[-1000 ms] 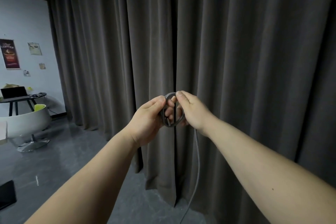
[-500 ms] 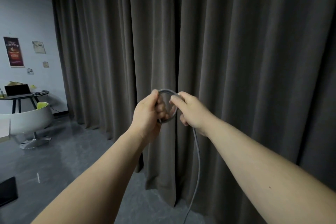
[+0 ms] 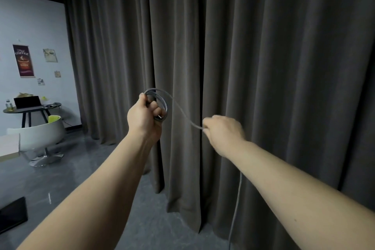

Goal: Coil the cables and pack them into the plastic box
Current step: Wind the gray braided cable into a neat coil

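Observation:
A grey braided cable (image 3: 162,100) is wound into a small coil that my left hand (image 3: 145,116) grips at chest height in front of the curtain. A metal plug end shows at the coil's lower edge. From the coil one strand runs down and right to my right hand (image 3: 222,129), which pinches it in curled fingers. The loose remainder of the cable hangs below my right forearm toward the floor. The plastic box is not in view.
A dark grey curtain (image 3: 263,67) fills the view ahead. At the left stand a white swivel chair (image 3: 42,137) and a round table (image 3: 30,107) with a laptop. A dark flat object (image 3: 12,214) lies on the grey floor at the lower left.
My right hand has left the coil and slid right and down along the cable, drawing out a strand. My left hand keeps hold of the coil and has risen slightly.

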Action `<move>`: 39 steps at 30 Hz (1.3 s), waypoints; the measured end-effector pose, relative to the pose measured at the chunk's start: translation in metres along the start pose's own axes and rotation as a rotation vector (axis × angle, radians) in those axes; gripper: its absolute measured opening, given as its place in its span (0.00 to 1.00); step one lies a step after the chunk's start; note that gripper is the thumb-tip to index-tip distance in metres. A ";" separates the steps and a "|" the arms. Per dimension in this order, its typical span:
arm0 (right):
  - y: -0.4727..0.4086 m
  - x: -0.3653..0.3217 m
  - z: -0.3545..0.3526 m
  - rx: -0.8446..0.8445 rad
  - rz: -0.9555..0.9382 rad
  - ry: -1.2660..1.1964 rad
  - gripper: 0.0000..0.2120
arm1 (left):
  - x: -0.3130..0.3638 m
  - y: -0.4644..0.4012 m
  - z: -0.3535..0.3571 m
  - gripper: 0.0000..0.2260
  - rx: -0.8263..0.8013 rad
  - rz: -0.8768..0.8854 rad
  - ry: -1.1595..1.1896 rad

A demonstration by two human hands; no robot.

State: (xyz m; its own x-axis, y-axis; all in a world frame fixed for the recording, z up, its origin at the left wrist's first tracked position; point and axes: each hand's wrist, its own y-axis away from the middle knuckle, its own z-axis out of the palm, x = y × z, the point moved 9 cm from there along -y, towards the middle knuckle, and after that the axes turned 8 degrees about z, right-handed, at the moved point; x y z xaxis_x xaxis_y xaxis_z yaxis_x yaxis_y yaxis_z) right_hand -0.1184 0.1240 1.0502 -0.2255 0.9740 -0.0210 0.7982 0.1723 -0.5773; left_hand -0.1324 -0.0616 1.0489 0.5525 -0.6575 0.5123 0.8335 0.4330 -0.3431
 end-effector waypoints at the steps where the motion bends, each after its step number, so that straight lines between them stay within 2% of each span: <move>1: 0.004 -0.016 0.004 -0.051 -0.124 0.098 0.05 | 0.000 0.001 0.003 0.17 -0.028 0.014 -0.030; 3: 0.013 -0.042 0.004 -0.142 -0.319 0.151 0.05 | 0.000 0.003 0.008 0.16 -0.116 0.079 -0.232; 5: 0.019 -0.058 -0.010 -0.197 -0.406 0.033 0.05 | -0.001 0.007 0.012 0.17 -0.229 0.151 -0.475; 9: 0.013 -0.063 -0.038 -0.224 -0.420 -0.320 0.08 | -0.011 0.015 0.015 0.16 -0.394 0.140 -0.565; 14: -0.005 -0.042 -0.057 -0.063 -0.257 -0.717 0.02 | -0.019 0.025 0.017 0.11 -0.462 0.085 -0.661; 18: -0.019 -0.008 -0.060 0.113 0.027 -0.758 0.20 | -0.029 0.037 0.029 0.13 -0.569 -0.035 -0.541; 20: -0.023 0.002 -0.055 0.114 0.114 -0.771 0.23 | -0.032 0.041 0.035 0.13 -0.611 -0.071 -0.532; 22: -0.024 0.004 -0.046 0.050 0.134 -0.858 0.20 | -0.029 0.037 0.034 0.16 -0.556 -0.033 -0.558; 25: -0.018 0.007 -0.018 -0.213 0.155 -1.160 0.08 | -0.021 0.026 0.021 0.18 -0.398 0.022 -0.534; 27: -0.009 0.010 -0.002 -0.346 0.210 -1.275 0.07 | -0.020 0.021 0.011 0.18 -0.339 0.022 -0.529; 28: -0.009 0.014 -0.001 -0.326 0.232 -1.296 0.07 | -0.021 0.021 0.010 0.19 -0.338 0.020 -0.535; 34: -0.036 0.028 -0.043 0.122 0.227 -1.342 0.10 | -0.036 0.035 0.035 0.18 -0.509 -0.024 -0.576; 36: -0.042 0.028 -0.046 0.172 0.221 -1.336 0.10 | -0.034 0.037 0.043 0.18 -0.508 -0.009 -0.538; 39: -0.040 0.022 -0.025 0.111 0.242 -1.333 0.09 | -0.028 0.031 0.045 0.20 -0.390 0.016 -0.435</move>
State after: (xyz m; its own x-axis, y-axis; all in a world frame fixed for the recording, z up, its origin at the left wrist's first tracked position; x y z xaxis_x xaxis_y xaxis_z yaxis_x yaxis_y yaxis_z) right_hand -0.1411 0.1419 1.0932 -0.5020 0.0863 -0.8605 0.8600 -0.0552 -0.5072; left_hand -0.1216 -0.0019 1.0589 0.5841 -0.3034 0.7529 0.8079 0.1275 -0.5754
